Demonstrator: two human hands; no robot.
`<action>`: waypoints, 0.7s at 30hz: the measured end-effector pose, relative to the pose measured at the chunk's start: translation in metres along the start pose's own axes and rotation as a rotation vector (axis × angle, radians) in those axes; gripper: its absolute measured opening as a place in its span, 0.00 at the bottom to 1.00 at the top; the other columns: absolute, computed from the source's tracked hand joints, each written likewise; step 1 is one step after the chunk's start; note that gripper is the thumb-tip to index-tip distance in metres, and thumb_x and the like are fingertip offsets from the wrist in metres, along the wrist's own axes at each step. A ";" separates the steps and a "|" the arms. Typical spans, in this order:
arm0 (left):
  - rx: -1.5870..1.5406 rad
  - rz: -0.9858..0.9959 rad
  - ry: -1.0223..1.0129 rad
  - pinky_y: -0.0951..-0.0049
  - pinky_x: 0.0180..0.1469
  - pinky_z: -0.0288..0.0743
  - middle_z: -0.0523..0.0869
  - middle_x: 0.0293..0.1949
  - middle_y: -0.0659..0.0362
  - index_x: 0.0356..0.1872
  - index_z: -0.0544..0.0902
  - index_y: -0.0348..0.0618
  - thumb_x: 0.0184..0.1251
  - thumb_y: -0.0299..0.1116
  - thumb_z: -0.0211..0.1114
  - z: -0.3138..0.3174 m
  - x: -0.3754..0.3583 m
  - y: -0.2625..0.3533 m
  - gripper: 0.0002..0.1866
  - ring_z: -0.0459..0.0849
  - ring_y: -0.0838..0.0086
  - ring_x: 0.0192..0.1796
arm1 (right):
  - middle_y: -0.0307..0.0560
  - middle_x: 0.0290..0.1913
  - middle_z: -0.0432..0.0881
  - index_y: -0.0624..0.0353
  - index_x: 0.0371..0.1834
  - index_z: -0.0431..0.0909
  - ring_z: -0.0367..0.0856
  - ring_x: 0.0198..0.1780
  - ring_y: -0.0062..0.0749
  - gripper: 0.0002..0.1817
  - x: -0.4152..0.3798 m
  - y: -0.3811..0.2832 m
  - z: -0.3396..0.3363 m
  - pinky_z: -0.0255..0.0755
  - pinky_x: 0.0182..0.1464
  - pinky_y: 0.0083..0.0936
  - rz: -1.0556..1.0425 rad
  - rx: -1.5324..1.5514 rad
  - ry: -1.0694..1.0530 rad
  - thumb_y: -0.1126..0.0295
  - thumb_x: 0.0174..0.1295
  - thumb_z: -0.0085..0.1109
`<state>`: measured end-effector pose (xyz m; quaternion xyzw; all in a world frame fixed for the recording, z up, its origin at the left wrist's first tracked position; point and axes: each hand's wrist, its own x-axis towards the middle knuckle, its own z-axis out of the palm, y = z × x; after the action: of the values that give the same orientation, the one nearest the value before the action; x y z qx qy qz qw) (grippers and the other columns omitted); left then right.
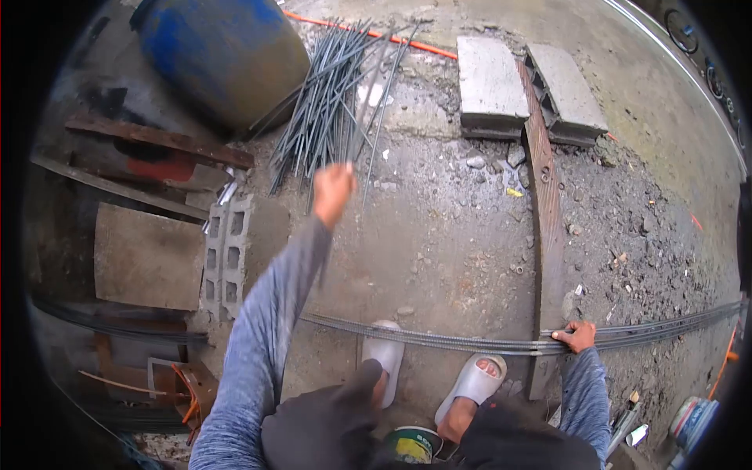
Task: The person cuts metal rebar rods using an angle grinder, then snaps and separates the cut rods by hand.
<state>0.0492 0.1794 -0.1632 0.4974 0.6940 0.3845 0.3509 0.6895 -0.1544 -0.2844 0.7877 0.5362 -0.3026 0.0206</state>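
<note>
My left hand [334, 192] is raised near the lower end of a pile of cut steel rods [321, 102]. Its fingers are curled, and a blurred thin dark rod shows by it, running up toward the pile and down past the wrist. My right hand [578, 337] is closed on a bundle of long rebars [454, 342] where it crosses a wooden plank [546, 219]. The bundle runs from side to side in front of my feet. The plank's far end lies between two concrete blocks [492, 78].
A blue, dirt-covered drum [223, 63] stands at the upper left. Below it are boards and hollow blocks [227, 254]. A green-rimmed bucket [413, 445] sits between my feet. Rubble [634, 235] covers the ground at the right, with another container [693, 419] at the lower right.
</note>
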 end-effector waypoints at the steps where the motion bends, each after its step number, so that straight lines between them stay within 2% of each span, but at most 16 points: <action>1: -0.008 0.011 -0.012 0.73 0.31 0.73 0.86 0.28 0.60 0.44 0.87 0.35 0.74 0.38 0.67 0.002 0.038 0.006 0.14 0.79 0.79 0.28 | 0.57 0.31 0.85 0.57 0.27 0.89 0.77 0.50 0.55 0.33 -0.002 -0.001 -0.002 0.64 0.64 0.43 0.037 0.005 -0.035 0.35 0.34 0.82; 2: 0.162 0.084 0.062 0.69 0.40 0.79 0.89 0.38 0.54 0.59 0.82 0.32 0.74 0.40 0.68 0.004 0.071 0.013 0.22 0.85 0.73 0.38 | 0.57 0.31 0.85 0.57 0.27 0.89 0.77 0.50 0.56 0.34 -0.005 -0.001 -0.002 0.64 0.64 0.43 0.055 0.002 -0.055 0.35 0.34 0.81; 3: 0.246 0.116 0.127 0.66 0.52 0.80 0.88 0.48 0.48 0.67 0.76 0.30 0.73 0.42 0.69 0.002 0.071 0.044 0.30 0.86 0.66 0.50 | 0.57 0.31 0.85 0.57 0.27 0.89 0.78 0.50 0.56 0.34 -0.003 -0.003 -0.005 0.64 0.64 0.43 0.065 -0.002 -0.069 0.34 0.34 0.81; 4: 0.320 0.167 0.183 0.65 0.60 0.78 0.86 0.56 0.45 0.69 0.73 0.29 0.72 0.43 0.69 -0.001 0.070 0.052 0.33 0.85 0.63 0.57 | 0.58 0.32 0.85 0.58 0.26 0.89 0.78 0.51 0.56 0.34 -0.001 -0.004 -0.006 0.63 0.64 0.43 0.073 -0.006 -0.083 0.34 0.35 0.81; 6: 0.216 0.210 0.099 0.61 0.56 0.80 0.85 0.54 0.44 0.64 0.77 0.29 0.71 0.44 0.69 -0.001 0.047 0.050 0.30 0.86 0.60 0.54 | 0.57 0.31 0.85 0.58 0.26 0.89 0.79 0.49 0.54 0.35 -0.002 0.001 0.000 0.63 0.64 0.43 0.017 -0.043 -0.010 0.33 0.35 0.80; 8: 0.251 0.187 -0.048 0.59 0.58 0.81 0.85 0.55 0.43 0.63 0.77 0.30 0.72 0.45 0.67 0.002 -0.010 0.031 0.29 0.86 0.58 0.55 | 0.56 0.29 0.85 0.58 0.26 0.88 0.80 0.46 0.52 0.36 0.000 0.005 0.003 0.63 0.64 0.43 0.002 -0.036 0.001 0.32 0.35 0.79; 9: 0.287 0.210 -0.192 0.59 0.59 0.81 0.86 0.54 0.43 0.63 0.78 0.31 0.73 0.46 0.67 0.003 -0.035 0.001 0.29 0.86 0.58 0.54 | 0.55 0.29 0.85 0.58 0.26 0.89 0.81 0.44 0.51 0.36 0.000 0.001 -0.003 0.63 0.63 0.43 0.014 -0.014 -0.031 0.32 0.35 0.78; 11: 0.320 0.119 -0.402 0.58 0.59 0.80 0.86 0.55 0.41 0.61 0.79 0.31 0.72 0.47 0.68 0.002 -0.118 -0.038 0.29 0.85 0.55 0.59 | 0.54 0.27 0.85 0.58 0.26 0.89 0.81 0.42 0.50 0.36 -0.003 -0.004 -0.003 0.64 0.63 0.42 0.009 0.003 -0.049 0.32 0.35 0.78; 12: 0.379 0.080 -0.479 0.57 0.58 0.81 0.88 0.53 0.43 0.59 0.81 0.33 0.72 0.44 0.69 -0.001 -0.154 -0.056 0.25 0.86 0.56 0.57 | 0.54 0.27 0.84 0.58 0.26 0.89 0.81 0.40 0.50 0.36 -0.003 -0.002 -0.002 0.64 0.62 0.42 -0.011 -0.001 -0.029 0.32 0.35 0.79; 14: 0.525 0.186 -0.472 0.56 0.56 0.80 0.87 0.52 0.40 0.58 0.82 0.32 0.71 0.44 0.69 -0.007 -0.216 -0.100 0.25 0.87 0.50 0.54 | 0.54 0.26 0.84 0.58 0.26 0.88 0.82 0.40 0.49 0.36 -0.002 0.000 -0.006 0.65 0.61 0.43 -0.013 -0.004 -0.018 0.32 0.35 0.79; 16: 0.602 0.174 -0.493 0.55 0.56 0.79 0.87 0.51 0.39 0.55 0.83 0.31 0.70 0.44 0.69 -0.021 -0.255 -0.115 0.24 0.86 0.47 0.53 | 0.54 0.26 0.84 0.59 0.26 0.88 0.82 0.40 0.49 0.35 -0.002 -0.003 -0.007 0.66 0.60 0.43 0.024 0.009 -0.049 0.33 0.36 0.79; 20: 0.656 0.042 -0.657 0.54 0.55 0.78 0.88 0.48 0.39 0.49 0.86 0.30 0.70 0.44 0.70 -0.042 -0.275 -0.108 0.22 0.86 0.44 0.51 | 0.55 0.28 0.85 0.59 0.30 0.89 0.82 0.40 0.49 0.37 0.009 0.018 0.006 0.68 0.59 0.43 0.031 -0.065 -0.071 0.32 0.35 0.79; 21: 0.650 0.053 -0.639 0.55 0.55 0.79 0.89 0.46 0.39 0.48 0.86 0.31 0.69 0.43 0.71 -0.047 -0.274 -0.117 0.22 0.87 0.46 0.50 | 0.56 0.35 0.88 0.58 0.35 0.89 0.83 0.45 0.48 0.40 0.016 0.013 -0.002 0.68 0.60 0.44 0.012 -0.069 -0.229 0.29 0.37 0.75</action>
<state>0.0305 -0.1171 -0.2167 0.6929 0.6226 -0.0175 0.3632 0.7055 -0.1459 -0.2944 0.7500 0.5357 -0.3719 0.1107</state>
